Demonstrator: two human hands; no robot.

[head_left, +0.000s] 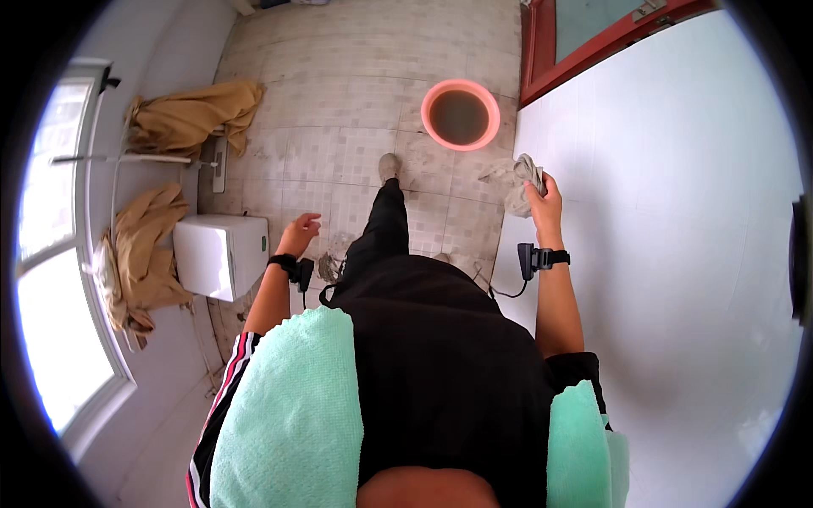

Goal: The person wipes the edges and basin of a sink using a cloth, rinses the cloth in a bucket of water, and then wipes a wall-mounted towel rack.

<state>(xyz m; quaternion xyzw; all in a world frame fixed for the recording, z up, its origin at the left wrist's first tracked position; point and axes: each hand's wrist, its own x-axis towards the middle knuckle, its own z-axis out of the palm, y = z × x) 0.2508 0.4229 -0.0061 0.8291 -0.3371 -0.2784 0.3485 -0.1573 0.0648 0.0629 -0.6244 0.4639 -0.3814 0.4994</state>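
My right hand (546,203) grips a crumpled grey cloth (520,188) beside the white wall; one end of it hangs loose toward the left. Ahead and to the left of that hand, a pink basin (430,125) holding dark, murky water stands on the tiled floor. My left hand (299,234) is empty, its fingers apart and slightly bent, in the air near a small white cabinet-like box (212,254). Both wrists carry black straps with small devices.
Brown cloths (190,114) hang by the window side at left, near a rail (152,158). A red-framed door (536,55) is at the far right, adjoining the white wall (669,212). Something grey and crumpled (329,267) lies on the floor beside my leg.
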